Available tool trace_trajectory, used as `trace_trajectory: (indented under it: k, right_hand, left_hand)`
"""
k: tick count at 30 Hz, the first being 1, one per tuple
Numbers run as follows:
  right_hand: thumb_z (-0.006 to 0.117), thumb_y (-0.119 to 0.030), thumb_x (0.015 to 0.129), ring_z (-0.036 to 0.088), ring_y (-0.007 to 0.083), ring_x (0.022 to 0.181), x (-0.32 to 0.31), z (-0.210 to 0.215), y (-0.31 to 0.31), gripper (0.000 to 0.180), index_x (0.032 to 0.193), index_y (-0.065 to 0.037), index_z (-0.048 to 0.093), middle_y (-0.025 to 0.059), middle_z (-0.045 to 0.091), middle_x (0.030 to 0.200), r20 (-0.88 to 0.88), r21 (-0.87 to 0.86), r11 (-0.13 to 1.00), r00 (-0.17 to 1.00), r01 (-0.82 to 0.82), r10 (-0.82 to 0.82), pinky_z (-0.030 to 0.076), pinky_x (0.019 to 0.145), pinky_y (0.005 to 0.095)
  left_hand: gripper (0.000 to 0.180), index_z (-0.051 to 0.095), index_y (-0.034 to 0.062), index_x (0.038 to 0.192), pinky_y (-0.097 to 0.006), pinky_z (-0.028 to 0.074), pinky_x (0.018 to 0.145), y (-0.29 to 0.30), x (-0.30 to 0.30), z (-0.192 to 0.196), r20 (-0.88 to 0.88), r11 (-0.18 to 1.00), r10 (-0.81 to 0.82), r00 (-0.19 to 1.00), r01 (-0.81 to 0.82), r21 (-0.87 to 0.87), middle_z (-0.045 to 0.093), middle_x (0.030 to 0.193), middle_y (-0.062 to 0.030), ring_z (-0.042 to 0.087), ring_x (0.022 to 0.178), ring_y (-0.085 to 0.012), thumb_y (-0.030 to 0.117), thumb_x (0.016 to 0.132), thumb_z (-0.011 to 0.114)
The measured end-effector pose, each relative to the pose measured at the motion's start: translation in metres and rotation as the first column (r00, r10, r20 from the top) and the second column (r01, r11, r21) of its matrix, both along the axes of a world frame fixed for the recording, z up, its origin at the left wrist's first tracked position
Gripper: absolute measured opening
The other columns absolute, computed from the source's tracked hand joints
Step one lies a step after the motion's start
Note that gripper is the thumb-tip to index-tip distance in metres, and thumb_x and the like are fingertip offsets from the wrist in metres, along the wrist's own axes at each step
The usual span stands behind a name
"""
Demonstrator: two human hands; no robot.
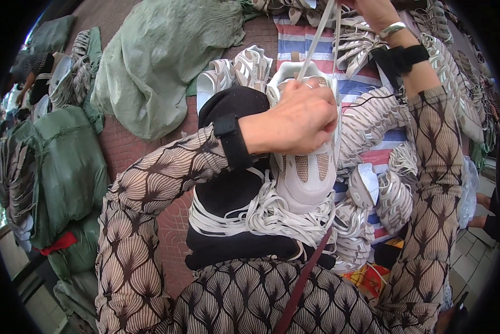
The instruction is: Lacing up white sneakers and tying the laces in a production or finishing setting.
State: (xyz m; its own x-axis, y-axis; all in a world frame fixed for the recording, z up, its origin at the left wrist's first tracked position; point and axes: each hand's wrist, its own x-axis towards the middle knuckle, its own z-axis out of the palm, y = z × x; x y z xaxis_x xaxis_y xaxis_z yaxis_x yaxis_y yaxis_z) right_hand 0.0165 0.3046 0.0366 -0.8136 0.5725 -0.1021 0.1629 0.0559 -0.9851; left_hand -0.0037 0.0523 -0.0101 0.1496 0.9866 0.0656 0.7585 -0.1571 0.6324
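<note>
A pale grey-and-beige sneaker [304,189] lies toe toward me on my black-clad lap. My left hand [305,118] is closed over its lacing area, fingers curled against the upper; its fingertips are partly hidden. From beside those knuckles, a white shoelace [318,42] stretches taut up to my right hand [372,14], which is raised at the top edge and closed on the lace, its fingers cut off by the frame. Below the toe, a bundle of loose white laces [275,220] drapes across the black cloth.
More sneakers [372,119] lie in rows on a red, white and blue striped sheet [300,39] to the right. Two pale shoes [253,65] stand beyond my lap. A large green-white sack [155,61] sits at the far left, near green bundles [72,161]. People show at both edges.
</note>
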Motion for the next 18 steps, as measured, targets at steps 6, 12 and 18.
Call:
trace_trajectory:
  k: [6,12,18]
  right_hand:
    - [0.048,-0.025,0.1,0.043,0.002,0.058,0.006,-0.022,0.031,0.029,0.08,-0.007,0.058,-0.0065,0.052,0.065,-0.179,0.576,0.813,0.959,-0.079,0.22,0.035,0.053,0.0186]
    - [0.048,-0.026,0.099,0.049,0.0046,0.051,-0.001,-0.022,0.04,0.032,0.077,-0.006,0.059,-0.0036,0.054,0.061,-0.238,0.274,0.961,0.967,-0.025,0.093,0.039,0.048,0.0195]
    - [0.047,-0.02,0.097,0.053,0.0144,0.04,-0.009,-0.009,0.034,0.029,0.075,-0.004,0.058,0.0027,0.052,0.051,-0.154,0.344,0.905,0.966,0.251,-0.21,0.047,0.039,0.0274]
  left_hand:
    - [0.027,0.061,0.0085,0.103,-0.041,0.038,0.085,-0.007,-0.025,-0.001,0.096,0.814,0.451,0.887,-0.453,0.364,0.057,0.101,-0.0098,0.052,0.101,-0.0297,0.015,0.077,0.066]
    - [0.029,0.066,-0.0007,0.097,-0.025,0.043,0.069,0.003,-0.052,-0.012,0.382,0.937,0.306,0.872,-0.207,-0.28,0.062,0.082,-0.0023,0.051,0.078,-0.0081,0.027,0.095,0.057]
    - [0.029,0.07,-0.0001,0.095,-0.022,0.044,0.072,0.014,-0.054,-0.011,0.501,0.881,0.296,0.813,-0.03,-0.473,0.066,0.084,-0.0002,0.054,0.077,-0.0056,0.027,0.094,0.06]
